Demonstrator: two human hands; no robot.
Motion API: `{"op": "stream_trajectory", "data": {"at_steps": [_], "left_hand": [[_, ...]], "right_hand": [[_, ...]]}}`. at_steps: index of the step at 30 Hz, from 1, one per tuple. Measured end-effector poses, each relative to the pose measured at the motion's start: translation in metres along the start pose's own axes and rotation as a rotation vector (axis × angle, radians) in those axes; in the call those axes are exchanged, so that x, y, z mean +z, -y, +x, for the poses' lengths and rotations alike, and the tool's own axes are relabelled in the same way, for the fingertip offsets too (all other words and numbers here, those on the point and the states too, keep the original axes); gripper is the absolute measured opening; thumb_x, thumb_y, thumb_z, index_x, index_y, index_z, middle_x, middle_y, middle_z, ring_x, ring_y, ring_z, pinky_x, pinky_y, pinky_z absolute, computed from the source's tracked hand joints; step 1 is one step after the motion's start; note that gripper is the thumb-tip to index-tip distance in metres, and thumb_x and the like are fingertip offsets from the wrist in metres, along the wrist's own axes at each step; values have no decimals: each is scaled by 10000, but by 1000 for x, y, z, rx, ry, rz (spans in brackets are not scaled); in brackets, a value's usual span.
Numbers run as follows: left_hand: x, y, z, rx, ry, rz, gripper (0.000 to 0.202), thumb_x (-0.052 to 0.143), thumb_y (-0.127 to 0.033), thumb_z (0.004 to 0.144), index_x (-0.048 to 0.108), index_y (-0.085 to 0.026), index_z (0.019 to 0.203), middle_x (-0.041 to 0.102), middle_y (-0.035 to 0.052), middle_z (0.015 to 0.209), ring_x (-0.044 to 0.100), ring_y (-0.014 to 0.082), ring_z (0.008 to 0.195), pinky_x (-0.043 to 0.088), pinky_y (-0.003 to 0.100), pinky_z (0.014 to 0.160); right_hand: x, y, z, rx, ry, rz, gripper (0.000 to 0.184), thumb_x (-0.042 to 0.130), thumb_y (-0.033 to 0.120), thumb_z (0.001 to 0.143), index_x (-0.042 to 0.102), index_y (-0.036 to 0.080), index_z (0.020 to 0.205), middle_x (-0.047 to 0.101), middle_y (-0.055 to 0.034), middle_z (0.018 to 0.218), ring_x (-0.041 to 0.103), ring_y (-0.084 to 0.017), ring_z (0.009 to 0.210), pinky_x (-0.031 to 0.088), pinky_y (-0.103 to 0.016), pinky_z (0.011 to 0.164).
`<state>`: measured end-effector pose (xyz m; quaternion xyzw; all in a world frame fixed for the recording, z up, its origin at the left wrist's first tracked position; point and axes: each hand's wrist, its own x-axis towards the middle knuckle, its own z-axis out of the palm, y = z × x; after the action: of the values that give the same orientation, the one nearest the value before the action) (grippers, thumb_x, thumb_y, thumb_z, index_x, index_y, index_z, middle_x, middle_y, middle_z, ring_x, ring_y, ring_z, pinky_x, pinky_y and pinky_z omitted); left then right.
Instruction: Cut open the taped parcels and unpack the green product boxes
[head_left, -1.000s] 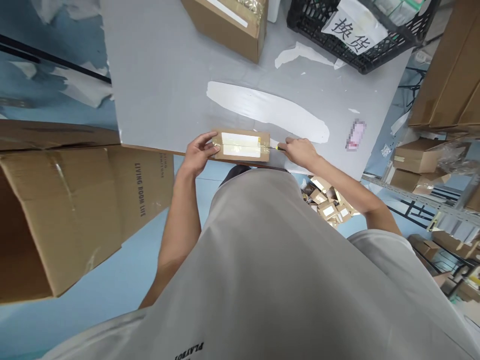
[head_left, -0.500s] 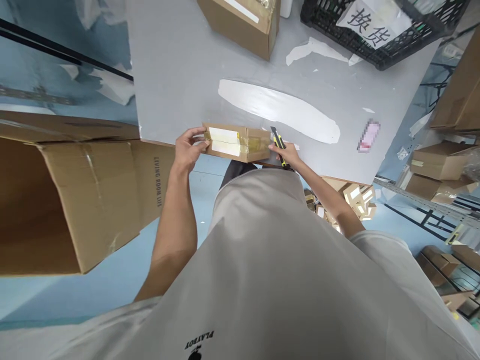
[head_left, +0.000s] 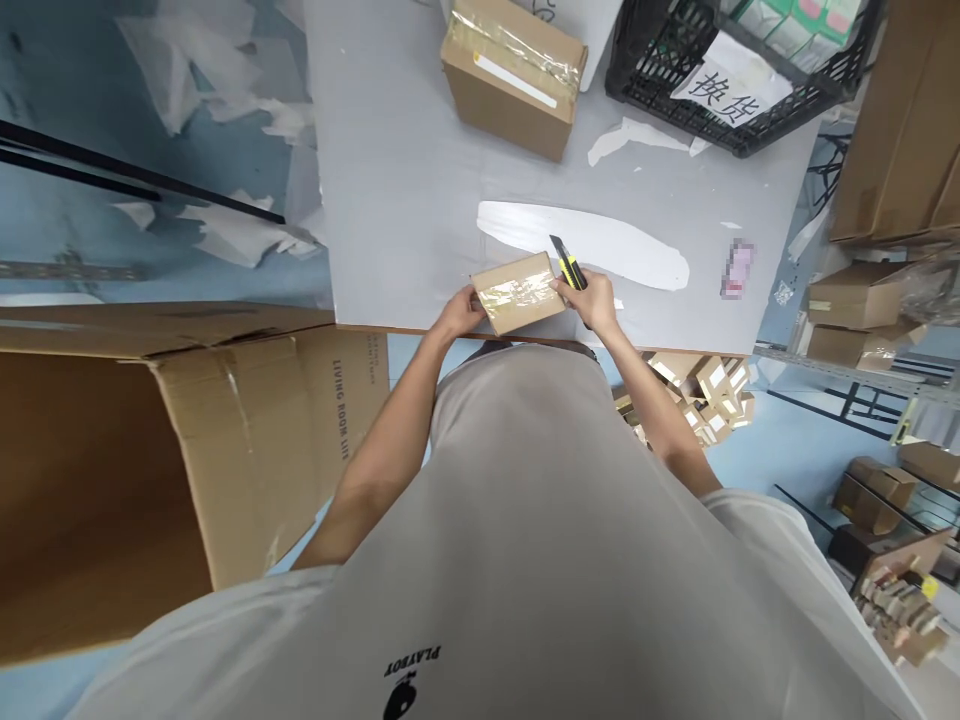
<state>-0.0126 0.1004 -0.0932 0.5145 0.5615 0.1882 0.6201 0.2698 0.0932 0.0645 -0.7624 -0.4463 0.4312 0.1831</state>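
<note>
Near the front edge of the grey table (head_left: 390, 200), a small taped cardboard box (head_left: 517, 292) is held between my two hands. My left hand (head_left: 461, 312) is closed on the box's left end, with some fingertips hidden behind it. At the right end, my right hand (head_left: 591, 298) grips a black and yellow utility knife (head_left: 571, 268) and also touches the box's corner with the thumb. The knife points up and away from me, its tip apart from the box. Clear shiny tape covers the side of the box facing up.
Behind lies a white paper strip (head_left: 592, 240). Farther back stand a larger taped box (head_left: 514, 85) and a black crate (head_left: 675, 90) with a paper sign. A big open carton (head_left: 255, 430) stands at the left. Several small boxes (head_left: 705, 395) lie below the table's right side.
The small box has been turned: its white labels no longer show and a taped side faces up. My left hand has moved right with it; the knife stays in my right hand.
</note>
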Motion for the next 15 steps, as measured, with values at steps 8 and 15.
{"op": "stream_trajectory", "data": {"at_steps": [8,15], "left_hand": [[-44,-38,-22,156,-143,-17,425,797,-552,998,859,-235,1274,870,102,1368,803,294,1238,659,418,1151],[-46,-80,-26,257,6,-19,516,971,-701,885,910,-243,1116,884,102,1245,834,310,1104,709,450,1073]], "right_hand": [[4,14,-50,-153,-123,-309,516,601,511,1182,741,172,1545,847,-210,1483,807,-363,1373,625,-481,1202],[23,33,-116,-185,122,-425,569,500,445,1244,644,206,1739,824,-174,1587,822,-353,1449,644,-439,1201]]}}
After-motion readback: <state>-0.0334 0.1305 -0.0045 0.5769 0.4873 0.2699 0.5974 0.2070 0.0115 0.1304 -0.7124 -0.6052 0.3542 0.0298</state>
